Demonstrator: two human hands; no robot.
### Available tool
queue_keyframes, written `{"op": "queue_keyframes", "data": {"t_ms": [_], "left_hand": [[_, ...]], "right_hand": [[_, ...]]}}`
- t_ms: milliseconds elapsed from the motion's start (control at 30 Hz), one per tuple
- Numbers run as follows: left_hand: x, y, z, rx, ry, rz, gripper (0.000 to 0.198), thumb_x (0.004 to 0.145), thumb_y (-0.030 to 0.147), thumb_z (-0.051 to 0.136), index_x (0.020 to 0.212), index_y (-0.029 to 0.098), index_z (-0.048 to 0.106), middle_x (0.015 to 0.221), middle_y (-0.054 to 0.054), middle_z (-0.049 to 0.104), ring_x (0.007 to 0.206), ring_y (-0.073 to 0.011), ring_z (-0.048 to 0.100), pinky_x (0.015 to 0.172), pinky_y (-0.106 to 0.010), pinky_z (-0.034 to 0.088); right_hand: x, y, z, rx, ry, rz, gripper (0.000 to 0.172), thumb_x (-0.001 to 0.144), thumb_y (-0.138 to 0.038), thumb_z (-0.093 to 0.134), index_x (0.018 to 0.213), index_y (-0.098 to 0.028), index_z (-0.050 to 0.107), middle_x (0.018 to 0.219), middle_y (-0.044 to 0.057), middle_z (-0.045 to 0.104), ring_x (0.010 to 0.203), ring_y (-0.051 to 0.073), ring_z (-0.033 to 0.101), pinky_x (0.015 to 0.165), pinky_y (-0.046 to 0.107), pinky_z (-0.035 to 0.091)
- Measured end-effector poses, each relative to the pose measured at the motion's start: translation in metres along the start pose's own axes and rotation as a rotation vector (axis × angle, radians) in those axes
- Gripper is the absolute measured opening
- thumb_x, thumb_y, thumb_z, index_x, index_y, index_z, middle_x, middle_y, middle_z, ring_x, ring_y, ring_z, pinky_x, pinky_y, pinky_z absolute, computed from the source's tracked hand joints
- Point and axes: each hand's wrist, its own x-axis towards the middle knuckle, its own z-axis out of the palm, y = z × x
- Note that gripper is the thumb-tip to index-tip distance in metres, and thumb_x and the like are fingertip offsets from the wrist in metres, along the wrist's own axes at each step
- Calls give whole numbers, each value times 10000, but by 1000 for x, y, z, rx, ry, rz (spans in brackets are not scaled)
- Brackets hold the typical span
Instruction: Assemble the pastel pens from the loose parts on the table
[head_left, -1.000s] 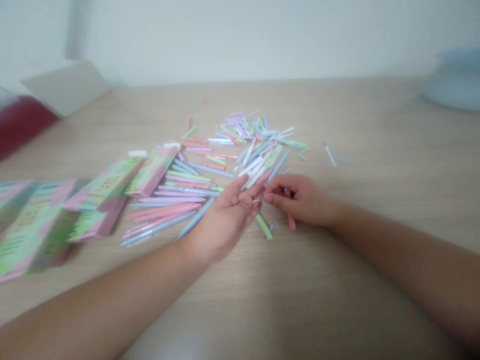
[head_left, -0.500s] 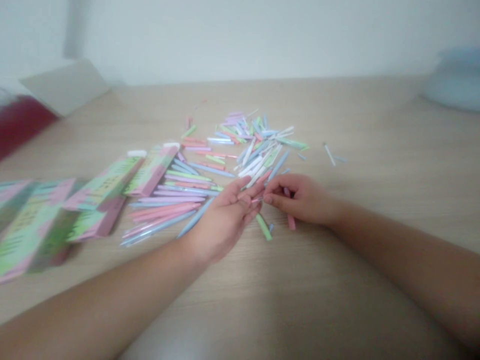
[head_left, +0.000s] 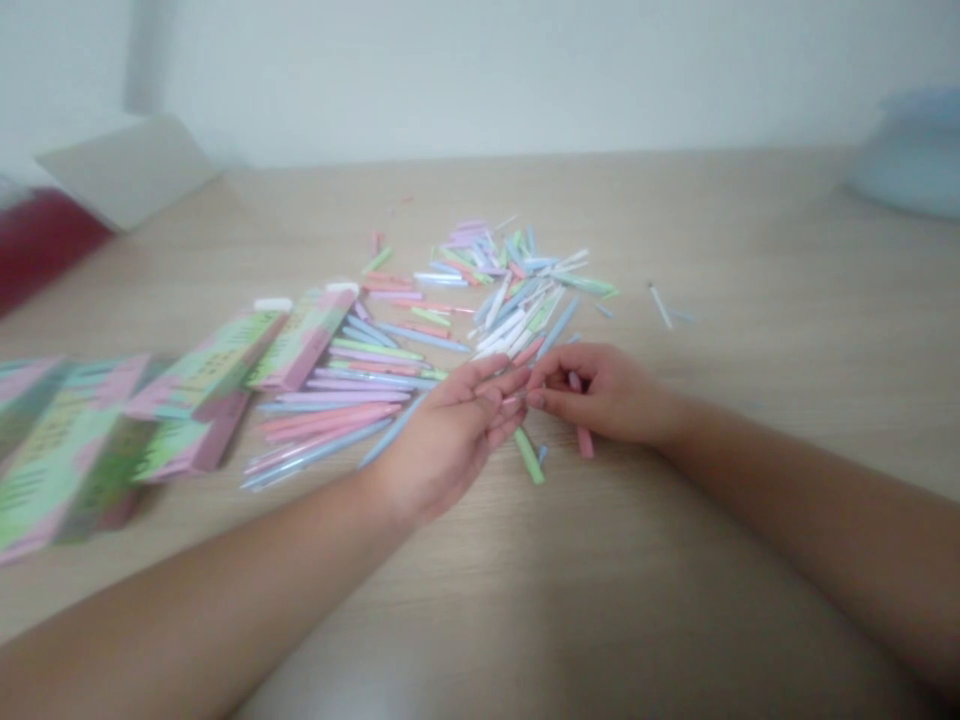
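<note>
My left hand (head_left: pixel 450 440) and my right hand (head_left: pixel 600 395) meet fingertip to fingertip above a light wooden table (head_left: pixel 600 580). A tiny pale pen part (head_left: pixel 514 397) shows between them, pinched in my right fingers, and it runs in among my left fingers. Just below my right hand lie a pink pen tube (head_left: pixel 583 435) and a green pen tube (head_left: pixel 529 457). Loose pastel pens and pen parts (head_left: pixel 510 290) are scattered beyond my hands. Longer pastel pens (head_left: pixel 330 410) lie to the left of my left hand, beside green-and-pink pen boxes (head_left: pixel 202 390).
A dark red object (head_left: pixel 45 240) and a pale card (head_left: pixel 127 170) sit at the table's far left corner. A pale blue object (head_left: pixel 911 160) stands at the far right. A white wall (head_left: pixel 480 70) rises behind the table's back edge.
My hands stay together in nearly the same place. The left fingers have shifted slightly, and the whole view has moved a little.
</note>
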Motion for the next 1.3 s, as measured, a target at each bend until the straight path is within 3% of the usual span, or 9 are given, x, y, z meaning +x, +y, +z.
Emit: {"op": "queue_keyframes", "data": {"t_ms": [500,867,1067,1200,1300], "left_hand": [[1,0,-3,-12,-21,-8,322,933,-20,549,1215,129,591,1287,-174,720,1083,-185,751,1183,-410,445],[0,-1,-2,20,-69,-2,345,902,-21,596,1180,170,670,1220,-108,756,1026,-154,743,1172,-387,429],[-5,1,1,-56,-88,2,354,953,113,591,1297,171,649,1363,-129,692,1197,-197,679,1161,-341,426],[-7,3,-2,-139,-151,-8,464,951,176,539,1413,197,588,1368,-119,685,1145,-186,685,1160,-338,414],[-5,3,-5,-137,-194,-9,387,974,230,542,1347,195,636,1273,-104,722,1016,-165,706,1093,-325,473]], "right_hand": [[-1,-1,-1,15,-37,35,230,903,-433,733,914,-217,656,661,-68,570,410,124,653,326,203,345],[0,2,0,-32,-62,-2,266,943,-483,694,938,-217,695,587,-81,541,393,118,643,349,202,324],[-1,-8,7,-46,-96,-45,302,965,-505,669,971,-216,754,610,-65,580,416,111,658,369,197,357],[-2,-9,13,-37,-25,-78,308,978,-494,656,940,-206,757,585,-65,562,409,103,637,375,199,372],[-3,-7,14,-81,45,-146,227,983,-428,661,968,-219,748,666,-45,634,437,94,625,428,208,423]]}}
